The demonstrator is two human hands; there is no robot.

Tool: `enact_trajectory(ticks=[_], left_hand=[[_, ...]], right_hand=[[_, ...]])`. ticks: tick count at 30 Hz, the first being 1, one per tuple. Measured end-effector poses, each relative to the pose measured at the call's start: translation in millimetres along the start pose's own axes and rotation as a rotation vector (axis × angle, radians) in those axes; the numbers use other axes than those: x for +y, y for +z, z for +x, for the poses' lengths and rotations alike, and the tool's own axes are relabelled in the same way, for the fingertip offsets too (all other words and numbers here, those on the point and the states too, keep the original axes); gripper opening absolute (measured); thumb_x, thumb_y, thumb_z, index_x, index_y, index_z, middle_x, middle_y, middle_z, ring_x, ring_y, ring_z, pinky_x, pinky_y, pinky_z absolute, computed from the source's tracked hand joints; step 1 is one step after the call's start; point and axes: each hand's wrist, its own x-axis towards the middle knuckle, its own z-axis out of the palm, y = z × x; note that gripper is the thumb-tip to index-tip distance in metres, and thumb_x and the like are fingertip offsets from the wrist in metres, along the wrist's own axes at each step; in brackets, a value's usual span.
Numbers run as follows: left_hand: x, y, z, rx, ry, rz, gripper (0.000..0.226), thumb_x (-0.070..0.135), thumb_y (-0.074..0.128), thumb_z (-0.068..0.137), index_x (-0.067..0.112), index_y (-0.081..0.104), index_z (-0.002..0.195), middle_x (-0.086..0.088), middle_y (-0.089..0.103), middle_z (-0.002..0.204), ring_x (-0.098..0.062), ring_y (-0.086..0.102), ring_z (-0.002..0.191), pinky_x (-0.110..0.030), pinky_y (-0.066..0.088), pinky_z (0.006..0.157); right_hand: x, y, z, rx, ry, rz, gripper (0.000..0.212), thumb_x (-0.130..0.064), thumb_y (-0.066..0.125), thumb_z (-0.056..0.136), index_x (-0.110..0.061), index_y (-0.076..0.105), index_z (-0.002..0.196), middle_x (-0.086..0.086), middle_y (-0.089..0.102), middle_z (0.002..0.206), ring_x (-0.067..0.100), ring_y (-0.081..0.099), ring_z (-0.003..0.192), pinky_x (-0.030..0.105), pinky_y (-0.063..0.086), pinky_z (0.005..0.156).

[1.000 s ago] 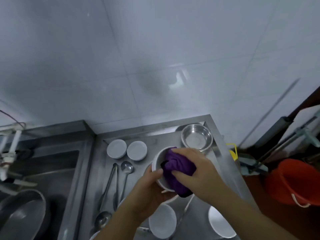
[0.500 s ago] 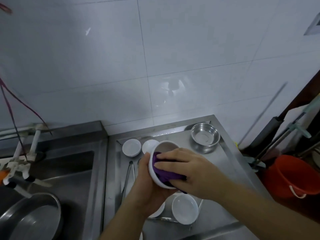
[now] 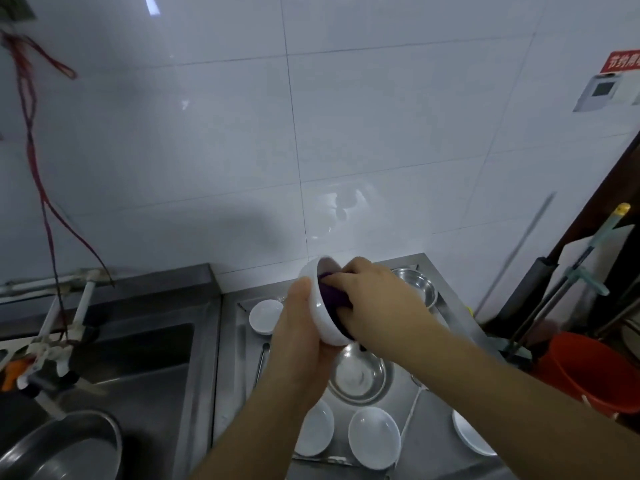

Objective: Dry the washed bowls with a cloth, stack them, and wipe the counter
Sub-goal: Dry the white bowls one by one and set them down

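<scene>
Head view. A white bowl (image 3: 320, 306) is held tilted on its side above the steel counter (image 3: 228, 358), its mouth facing right. The left hand (image 3: 298, 337) cups the bowl from beneath and behind, thumb lying along the outer wall near the rim; the remaining fingers are hidden under the bowl, so how they lie cannot be told. The right hand (image 3: 377, 303) has its fingers curled round a purple cloth (image 3: 332, 296) and presses it into the bowl's interior; the fingertips are inside the bowl and out of sight.

On the counter below the hands stands a steel bowl (image 3: 360, 375), upright. A second steel bowl (image 3: 420, 285) sits at the far right corner, partly hidden by the right hand. A small white dish (image 3: 265, 315) lies far left of the hands. Along the near edge lie three more white dishes: one under the left forearm (image 3: 317, 431), one just right of it (image 3: 374, 438), one at the right edge, partly hidden by the right forearm (image 3: 467, 434). Metal utensil handles (image 3: 261, 362) lie left of the steel bowl.

Left of the counter is a sink (image 3: 131, 362) holding a large metal basin (image 3: 65, 448) at its near end. An orange bucket (image 3: 595, 368) stands on the floor at right.
</scene>
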Motion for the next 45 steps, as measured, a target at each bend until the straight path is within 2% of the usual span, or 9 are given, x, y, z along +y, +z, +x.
enact_trajectory(ticks=[4, 8, 11, 18, 26, 29, 34, 39, 45], left_hand=[[19.9, -5.1, -0.3, -0.047, 0.125, 0.096, 0.078, 0.059, 0.070, 0.083, 0.009, 0.059, 0.142, -0.025, 0.072, 0.125, -0.039, 0.073, 0.113, -0.044, 0.064, 0.082], [26.9, -12.9, -4.4, -0.232, 0.140, 0.035, 0.105, 0.065, 0.082, 0.077, 0.000, 0.046, 0.151, -0.031, 0.062, 0.140, -0.044, 0.062, 0.129, -0.045, 0.058, 0.099], [14.5, -16.4, -8.9, -0.309, 0.124, -0.074, 0.090, 0.065, 0.066, 0.092, -0.005, 0.051, 0.146, -0.033, 0.061, 0.136, -0.045, 0.060, 0.128, -0.045, 0.056, 0.101], [-6.1, -1.4, -11.0, -0.189, 0.045, -0.257, 0.064, 0.053, 0.030, 0.109, 0.008, 0.071, 0.131, -0.019, 0.075, 0.119, -0.031, 0.073, 0.113, -0.041, 0.061, 0.091], [-8.0, 8.1, -12.6, -0.074, 0.011, -0.210, 0.073, 0.062, 0.039, 0.102, 0.009, 0.052, 0.151, -0.024, 0.061, 0.146, -0.037, 0.058, 0.138, -0.056, 0.049, 0.111], [-3.6, 6.8, -10.8, -0.026, 0.069, -0.112, 0.069, 0.060, 0.042, 0.102, 0.010, 0.056, 0.148, -0.026, 0.063, 0.142, -0.041, 0.060, 0.134, -0.066, 0.044, 0.112], [5.9, -4.2, -14.6, -0.045, 0.097, -0.021, 0.068, 0.058, 0.046, 0.103, 0.006, 0.056, 0.146, -0.024, 0.071, 0.127, -0.036, 0.071, 0.119, -0.046, 0.061, 0.085], [8.0, -14.2, -14.2, -0.053, 0.136, 0.047, 0.084, 0.065, 0.053, 0.094, -0.001, 0.054, 0.146, -0.026, 0.073, 0.117, -0.036, 0.074, 0.105, -0.038, 0.062, 0.074], [6.8, -17.2, -19.3, -0.085, 0.088, -0.073, 0.093, 0.070, 0.075, 0.080, -0.001, 0.061, 0.138, -0.033, 0.064, 0.132, -0.046, 0.064, 0.124, -0.053, 0.057, 0.100]], right_hand=[[-5.2, -28.5, 5.0, -0.170, 0.099, 0.285, 0.009, -0.023, 0.062, 0.085, -0.020, 0.067, 0.079, 0.002, 0.065, 0.072, 0.018, 0.066, 0.067, 0.036, 0.058, 0.063], [-2.2, -46.8, 1.8, -0.350, 0.175, 0.642, 0.013, -0.029, 0.073, 0.081, -0.017, 0.073, 0.082, 0.001, 0.069, 0.068, 0.010, 0.066, 0.059, 0.025, 0.054, 0.054], [-5.8, -47.6, -4.2, -0.420, 0.250, 1.019, 0.007, -0.021, 0.079, 0.081, -0.016, 0.074, 0.080, 0.004, 0.067, 0.072, 0.016, 0.067, 0.064, 0.028, 0.056, 0.058], [-20.0, -33.6, -17.3, -0.212, 0.299, 1.624, 0.013, -0.010, 0.073, 0.093, -0.016, 0.084, 0.093, 0.006, 0.077, 0.086, 0.016, 0.074, 0.077, 0.026, 0.062, 0.072], [-25.4, -13.6, -5.7, 0.324, 0.372, 0.979, 0.009, -0.033, 0.075, 0.082, -0.027, 0.079, 0.089, -0.005, 0.076, 0.078, 0.014, 0.071, 0.074, 0.038, 0.063, 0.073], [-16.6, -15.0, -4.1, 0.322, 0.156, 0.511, 0.019, -0.026, 0.069, 0.088, -0.032, 0.075, 0.105, -0.011, 0.072, 0.093, 0.010, 0.066, 0.086, 0.035, 0.057, 0.078], [-16.0, -26.9, 0.5, 0.034, -0.025, 0.044, 0.031, -0.024, 0.061, 0.092, -0.024, 0.068, 0.123, -0.001, 0.060, 0.111, 0.025, 0.061, 0.097, 0.034, 0.051, 0.080], [-17.0, -42.5, -2.4, -0.166, 0.009, 0.182, 0.007, -0.026, 0.065, 0.079, -0.021, 0.067, 0.081, -0.002, 0.061, 0.072, 0.018, 0.062, 0.069, 0.036, 0.054, 0.061], [-16.4, -37.6, -9.4, -0.290, 0.130, 0.757, 0.016, -0.030, 0.072, 0.083, -0.020, 0.078, 0.093, 0.010, 0.072, 0.087, 0.016, 0.069, 0.072, 0.034, 0.059, 0.070]])
